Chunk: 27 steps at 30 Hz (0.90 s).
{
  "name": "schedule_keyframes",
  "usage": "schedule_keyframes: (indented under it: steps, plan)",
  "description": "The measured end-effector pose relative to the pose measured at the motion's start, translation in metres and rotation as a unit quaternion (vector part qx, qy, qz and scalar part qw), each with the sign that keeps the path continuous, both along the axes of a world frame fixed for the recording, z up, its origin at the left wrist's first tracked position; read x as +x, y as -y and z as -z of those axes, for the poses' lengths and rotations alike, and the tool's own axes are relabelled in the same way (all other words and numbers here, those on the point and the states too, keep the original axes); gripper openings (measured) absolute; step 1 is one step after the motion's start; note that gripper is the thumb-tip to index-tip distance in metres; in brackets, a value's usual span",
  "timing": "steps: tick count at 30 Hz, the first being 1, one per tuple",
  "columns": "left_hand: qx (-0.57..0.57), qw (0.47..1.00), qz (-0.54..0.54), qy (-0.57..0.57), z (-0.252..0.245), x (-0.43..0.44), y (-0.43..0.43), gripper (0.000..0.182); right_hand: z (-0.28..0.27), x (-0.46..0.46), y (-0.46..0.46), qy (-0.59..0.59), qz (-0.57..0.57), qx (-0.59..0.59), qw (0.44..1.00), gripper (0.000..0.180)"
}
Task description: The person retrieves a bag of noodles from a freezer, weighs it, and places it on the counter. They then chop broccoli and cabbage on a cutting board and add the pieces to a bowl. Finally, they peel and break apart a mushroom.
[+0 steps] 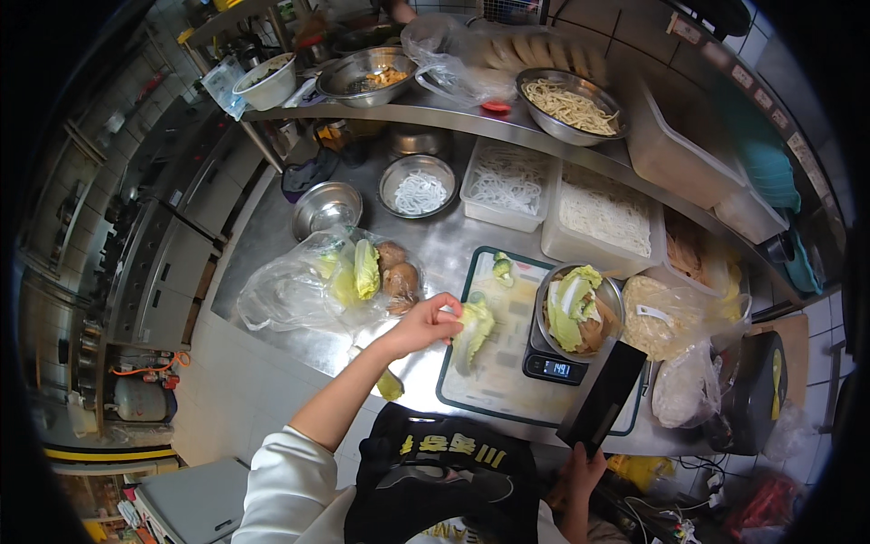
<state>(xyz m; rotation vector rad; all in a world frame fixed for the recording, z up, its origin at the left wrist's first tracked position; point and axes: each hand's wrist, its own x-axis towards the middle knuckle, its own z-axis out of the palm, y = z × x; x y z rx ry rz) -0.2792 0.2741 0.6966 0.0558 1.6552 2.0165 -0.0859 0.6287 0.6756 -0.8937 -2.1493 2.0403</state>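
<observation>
My left hand [427, 325] pinches a pale green napa cabbage leaf [474, 333] over the left side of a green-rimmed cutting board [452, 392]. In my right hand [586, 469] is a broad-bladed cleaver [605, 394], its dark, shiny blade over the board's lower right. A digital kitchen scale [537, 366] rests on the board with its display lit. The steel bowl [542, 319] on it holds cabbage leaves [574, 306] and brownish strips [590, 333]. A piece of broccoli [503, 268] lies near the board's far edge.
Left of the board, a clear plastic bag [285, 292] lies by cabbage pieces [366, 270] and brown potato-like vegetables [399, 280]. Behind stand a bowl of white noodles [420, 192] and noodle tubs [506, 183]. A steel shelf [469, 117] overhangs the counter. Bagged food [686, 384] sits right.
</observation>
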Motion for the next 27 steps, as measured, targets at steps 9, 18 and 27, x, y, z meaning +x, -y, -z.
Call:
schedule_keyframes:
  steps: [9,18,27]
  plan:
    - [-0.284,0.9,0.065,-0.326,0.036,0.09,-0.059,0.027,-0.006,-0.001,0.001,-0.01,-0.018,0.008,1.0,0.011]
    - [-0.306,0.945,-0.031,0.11,0.07,0.059,-0.071,0.042,0.007,-0.005,-0.004,-0.021,-0.075,0.053,0.996,0.012]
    - [-0.347,0.937,0.039,0.031,0.069,0.059,-0.078,0.016,-0.004,-0.013,-0.01,-0.011,-0.221,0.296,0.929,0.007]
